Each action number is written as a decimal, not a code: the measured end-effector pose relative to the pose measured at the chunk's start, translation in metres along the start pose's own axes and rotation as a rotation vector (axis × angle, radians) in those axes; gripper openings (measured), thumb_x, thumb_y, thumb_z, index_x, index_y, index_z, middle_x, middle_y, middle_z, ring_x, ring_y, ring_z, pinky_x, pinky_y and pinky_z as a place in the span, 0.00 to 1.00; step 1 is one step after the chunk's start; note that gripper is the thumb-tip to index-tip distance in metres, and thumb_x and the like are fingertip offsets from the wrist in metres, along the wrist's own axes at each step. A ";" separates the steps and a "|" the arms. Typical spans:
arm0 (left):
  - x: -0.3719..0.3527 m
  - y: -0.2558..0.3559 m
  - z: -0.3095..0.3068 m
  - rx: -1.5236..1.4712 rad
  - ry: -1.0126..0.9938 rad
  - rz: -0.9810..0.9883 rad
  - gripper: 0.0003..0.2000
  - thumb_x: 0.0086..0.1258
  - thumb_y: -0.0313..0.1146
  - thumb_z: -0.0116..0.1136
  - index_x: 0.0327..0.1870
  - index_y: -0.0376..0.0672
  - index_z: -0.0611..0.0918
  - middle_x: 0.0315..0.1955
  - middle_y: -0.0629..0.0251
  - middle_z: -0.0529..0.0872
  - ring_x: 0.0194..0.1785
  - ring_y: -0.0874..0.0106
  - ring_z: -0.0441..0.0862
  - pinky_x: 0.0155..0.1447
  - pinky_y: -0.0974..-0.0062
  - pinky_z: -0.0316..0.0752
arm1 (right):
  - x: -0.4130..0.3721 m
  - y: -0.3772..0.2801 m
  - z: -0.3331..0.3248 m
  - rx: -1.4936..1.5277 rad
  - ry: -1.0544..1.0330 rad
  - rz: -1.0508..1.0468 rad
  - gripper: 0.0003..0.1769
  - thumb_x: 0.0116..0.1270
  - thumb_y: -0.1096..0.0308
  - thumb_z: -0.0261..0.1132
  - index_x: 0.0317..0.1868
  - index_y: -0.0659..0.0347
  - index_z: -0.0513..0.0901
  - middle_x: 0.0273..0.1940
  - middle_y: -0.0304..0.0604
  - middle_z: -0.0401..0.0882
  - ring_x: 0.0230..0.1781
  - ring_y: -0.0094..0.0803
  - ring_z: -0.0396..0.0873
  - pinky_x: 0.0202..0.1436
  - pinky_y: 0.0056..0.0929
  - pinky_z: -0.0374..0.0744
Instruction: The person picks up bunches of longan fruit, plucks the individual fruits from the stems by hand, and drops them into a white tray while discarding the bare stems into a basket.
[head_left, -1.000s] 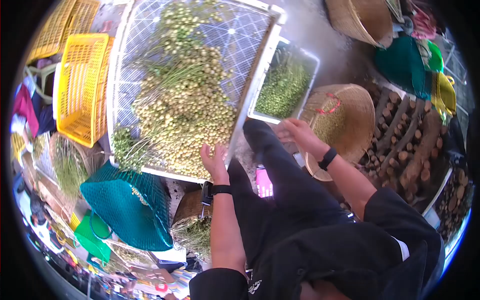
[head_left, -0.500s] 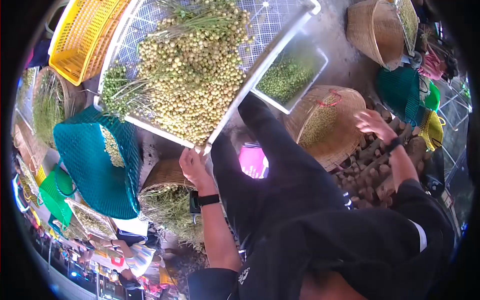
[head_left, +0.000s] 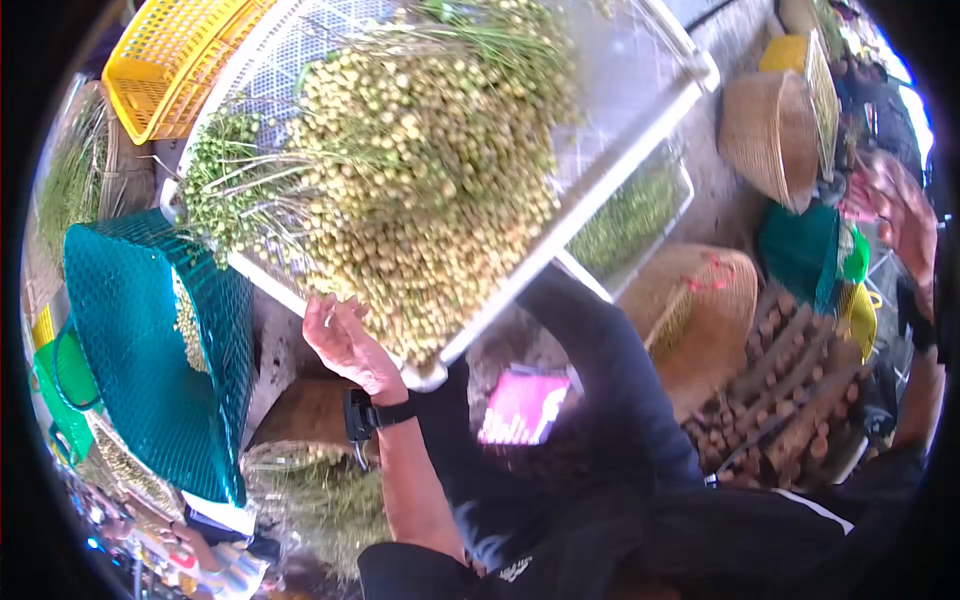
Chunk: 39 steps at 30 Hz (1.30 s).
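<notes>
A white mesh tray holds a heap of small round yellowish fruits with thin green stems across it. My left hand is at the tray's near left rim, close to the front corner, its fingers slightly parted against the lowest fruits. A dark watch-like band circles that wrist. Far to the right, my right hand is raised away from the tray, blurred, with fingers spread and nothing visible in it. Smaller green fruits on stems lie along the tray's left side.
A teal woven basket stands left of the tray, and a yellow crate behind it. To the right are a tan wicker basket, stacked logs and another tray of green fruits. A pink packet lies between my legs.
My left hand has shifted left along the rim from the corner, and its fingers have loosened. My right hand has swung outward to the far right. The view has moved closer to the tray.
</notes>
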<state>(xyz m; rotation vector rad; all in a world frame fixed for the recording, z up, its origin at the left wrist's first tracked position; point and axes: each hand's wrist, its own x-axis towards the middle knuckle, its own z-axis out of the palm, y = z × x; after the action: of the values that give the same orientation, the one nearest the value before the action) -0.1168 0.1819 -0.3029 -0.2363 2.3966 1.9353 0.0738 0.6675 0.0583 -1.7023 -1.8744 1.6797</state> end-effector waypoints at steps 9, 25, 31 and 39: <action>-0.002 -0.045 0.026 -0.141 -0.120 0.242 0.15 0.70 0.20 0.44 0.57 0.39 0.66 0.46 0.59 0.75 0.37 0.73 0.76 0.38 0.78 0.75 | 0.082 0.104 0.359 0.191 -1.168 0.413 0.19 0.67 0.63 0.58 0.55 0.63 0.74 0.46 0.45 0.79 0.38 0.26 0.80 0.41 0.26 0.81; 0.003 -0.059 0.003 -0.322 -0.251 0.301 0.16 0.67 0.22 0.50 0.55 0.34 0.66 0.47 0.56 0.75 0.44 0.70 0.78 0.44 0.73 0.80 | 0.067 0.181 0.406 0.359 -1.074 0.020 0.14 0.68 0.69 0.56 0.52 0.64 0.73 0.44 0.39 0.78 0.37 0.20 0.78 0.37 0.19 0.77; -0.003 -0.060 -0.010 -0.408 -0.293 0.316 0.15 0.67 0.22 0.51 0.55 0.35 0.68 0.45 0.58 0.75 0.42 0.73 0.77 0.45 0.75 0.79 | 0.012 0.173 0.397 0.369 -1.090 -0.149 0.14 0.69 0.69 0.55 0.52 0.65 0.72 0.44 0.40 0.78 0.36 0.21 0.78 0.38 0.21 0.78; 0.000 -0.062 -0.010 -0.484 -0.283 0.306 0.13 0.67 0.26 0.54 0.51 0.38 0.72 0.39 0.63 0.77 0.37 0.73 0.78 0.39 0.77 0.78 | -0.069 0.183 0.390 0.775 -1.296 -0.160 0.08 0.67 0.72 0.57 0.43 0.66 0.76 0.38 0.41 0.78 0.34 0.24 0.76 0.37 0.21 0.78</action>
<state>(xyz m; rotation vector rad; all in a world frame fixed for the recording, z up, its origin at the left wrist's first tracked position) -0.1071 0.1590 -0.3610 0.3870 1.8454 2.4619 -0.0506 0.3302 -0.1891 -0.0627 -1.0783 3.1367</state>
